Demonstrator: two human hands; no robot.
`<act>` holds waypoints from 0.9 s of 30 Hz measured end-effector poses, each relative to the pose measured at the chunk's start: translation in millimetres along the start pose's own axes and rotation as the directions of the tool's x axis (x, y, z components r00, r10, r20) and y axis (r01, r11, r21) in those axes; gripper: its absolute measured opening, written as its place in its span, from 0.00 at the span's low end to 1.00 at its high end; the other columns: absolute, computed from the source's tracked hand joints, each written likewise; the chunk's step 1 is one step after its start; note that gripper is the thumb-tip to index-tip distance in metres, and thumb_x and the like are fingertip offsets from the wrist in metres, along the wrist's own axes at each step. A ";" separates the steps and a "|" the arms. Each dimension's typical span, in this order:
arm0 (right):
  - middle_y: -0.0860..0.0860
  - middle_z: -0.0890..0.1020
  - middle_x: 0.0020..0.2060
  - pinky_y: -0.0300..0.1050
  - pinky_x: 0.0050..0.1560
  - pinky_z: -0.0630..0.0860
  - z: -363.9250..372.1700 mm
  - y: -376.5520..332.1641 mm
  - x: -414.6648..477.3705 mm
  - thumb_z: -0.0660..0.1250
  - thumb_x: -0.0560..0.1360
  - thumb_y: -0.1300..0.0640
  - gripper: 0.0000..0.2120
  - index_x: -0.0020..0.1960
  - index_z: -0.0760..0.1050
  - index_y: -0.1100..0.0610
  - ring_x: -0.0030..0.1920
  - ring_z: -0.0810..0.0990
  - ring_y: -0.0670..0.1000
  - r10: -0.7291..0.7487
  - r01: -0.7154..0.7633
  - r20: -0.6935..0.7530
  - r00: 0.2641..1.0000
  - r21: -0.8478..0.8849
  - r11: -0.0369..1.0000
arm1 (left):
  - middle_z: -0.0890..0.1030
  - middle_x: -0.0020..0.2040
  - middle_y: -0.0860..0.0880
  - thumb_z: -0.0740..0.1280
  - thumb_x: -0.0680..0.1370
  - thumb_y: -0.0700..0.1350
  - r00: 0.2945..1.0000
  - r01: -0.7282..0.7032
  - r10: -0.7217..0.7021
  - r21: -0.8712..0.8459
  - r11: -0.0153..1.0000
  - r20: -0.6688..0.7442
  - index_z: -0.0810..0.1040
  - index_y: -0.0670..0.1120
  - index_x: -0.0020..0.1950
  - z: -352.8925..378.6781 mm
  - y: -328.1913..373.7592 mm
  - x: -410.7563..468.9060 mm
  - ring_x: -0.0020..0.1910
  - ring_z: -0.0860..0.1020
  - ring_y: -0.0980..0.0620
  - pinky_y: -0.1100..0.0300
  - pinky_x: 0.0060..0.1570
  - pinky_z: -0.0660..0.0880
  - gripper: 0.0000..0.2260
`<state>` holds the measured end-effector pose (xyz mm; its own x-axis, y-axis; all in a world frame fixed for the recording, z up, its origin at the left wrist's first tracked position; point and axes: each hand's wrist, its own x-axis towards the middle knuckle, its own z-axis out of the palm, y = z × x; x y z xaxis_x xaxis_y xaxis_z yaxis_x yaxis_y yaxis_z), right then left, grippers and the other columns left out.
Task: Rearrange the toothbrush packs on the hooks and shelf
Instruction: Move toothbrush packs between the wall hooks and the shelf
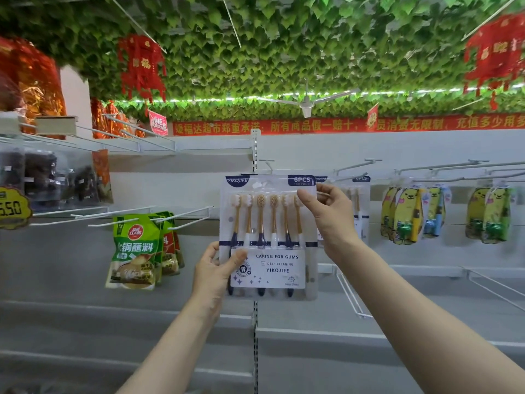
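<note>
A clear toothbrush pack [268, 237] with six orange-handled brushes and a white YIKOJIFE label is held upright in front of the shelf wall. My left hand [216, 268] pinches its lower left corner, thumb on the front. My right hand [326, 220] grips its upper right edge, thumb over the brush heads. The pack's top sits just below a short white hook [267, 162]. Behind my right hand another toothbrush pack [359, 203] of the same kind hangs from a hook, partly hidden.
Green sauce pouches [135, 251] hang on hooks at the left. Yellow bear-print children's toothbrush packs [406, 214] hang on hooks at the right. Long bare white hooks [355, 297] stick out at the lower right. Grey shelves [369, 336] run below.
</note>
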<state>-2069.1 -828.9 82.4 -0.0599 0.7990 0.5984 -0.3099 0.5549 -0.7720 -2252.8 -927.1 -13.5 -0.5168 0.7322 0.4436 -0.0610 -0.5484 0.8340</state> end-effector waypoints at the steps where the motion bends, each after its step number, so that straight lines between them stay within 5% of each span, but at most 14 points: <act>1: 0.45 0.80 0.45 0.25 0.41 0.73 -0.2 -0.7 2.3 0.76 0.73 0.56 0.17 0.58 0.73 0.54 0.45 0.79 0.37 -0.007 0.007 -0.002 1.000 0.002 1.000 | 0.87 0.45 0.49 0.76 0.66 0.44 1.000 -0.002 0.002 0.002 1.000 -0.003 0.77 0.45 0.55 2.3 0.8 1.6 0.42 0.85 0.55 0.64 0.36 0.79 0.19; 14: 0.51 0.82 0.48 0.35 0.47 0.75 13.7 9.5 42.0 0.76 0.74 0.55 0.13 0.54 0.74 0.54 0.48 0.81 0.45 0.007 -0.009 -0.027 1.000 -0.045 0.999 | 0.86 0.49 0.47 0.76 0.72 0.44 0.996 0.045 -0.038 0.087 0.995 -0.084 0.79 0.47 0.55 10.6 -3.6 34.0 0.48 0.85 0.50 0.56 0.44 0.79 0.13; 20: 0.53 0.83 0.50 0.38 0.51 0.75 12.8 30.9 60.1 0.76 0.74 0.55 0.12 0.52 0.74 0.52 0.53 0.82 0.51 0.021 -0.024 -0.051 0.998 -0.059 0.998 | 0.85 0.50 0.45 0.73 0.76 0.38 0.990 0.076 -0.067 0.069 0.995 -0.124 0.76 0.43 0.58 9.0 -20.2 53.2 0.44 0.84 0.53 0.62 0.40 0.78 0.12; 24: 0.53 0.81 0.51 0.35 0.48 0.73 12.1 43.2 71.6 0.76 0.73 0.55 0.17 0.57 0.74 0.56 0.53 0.80 0.49 0.022 -0.027 -0.052 0.998 -0.092 0.995 | 0.83 0.52 0.46 0.72 0.77 0.38 0.989 0.052 -0.032 0.131 0.990 -0.147 0.76 0.43 0.60 9.4 -33.0 66.0 0.46 0.82 0.54 0.70 0.37 0.75 0.13; 27: 0.51 0.80 0.48 0.29 0.43 0.73 10.6 52.0 80.8 0.76 0.74 0.55 0.16 0.57 0.73 0.56 0.47 0.79 0.43 0.015 -0.020 -0.042 0.999 -0.112 0.994 | 0.84 0.52 0.45 0.73 0.76 0.39 0.986 0.043 -0.018 0.153 0.987 -0.165 0.77 0.45 0.59 11.2 -42.7 76.7 0.48 0.82 0.52 0.65 0.41 0.75 0.13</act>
<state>-2100.0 -737.9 92.9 -0.0251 0.8162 0.5772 -0.2008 0.5615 -0.8027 -2280.3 -843.0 -11.4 -0.6495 0.6650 0.3687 0.0482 -0.4479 0.8928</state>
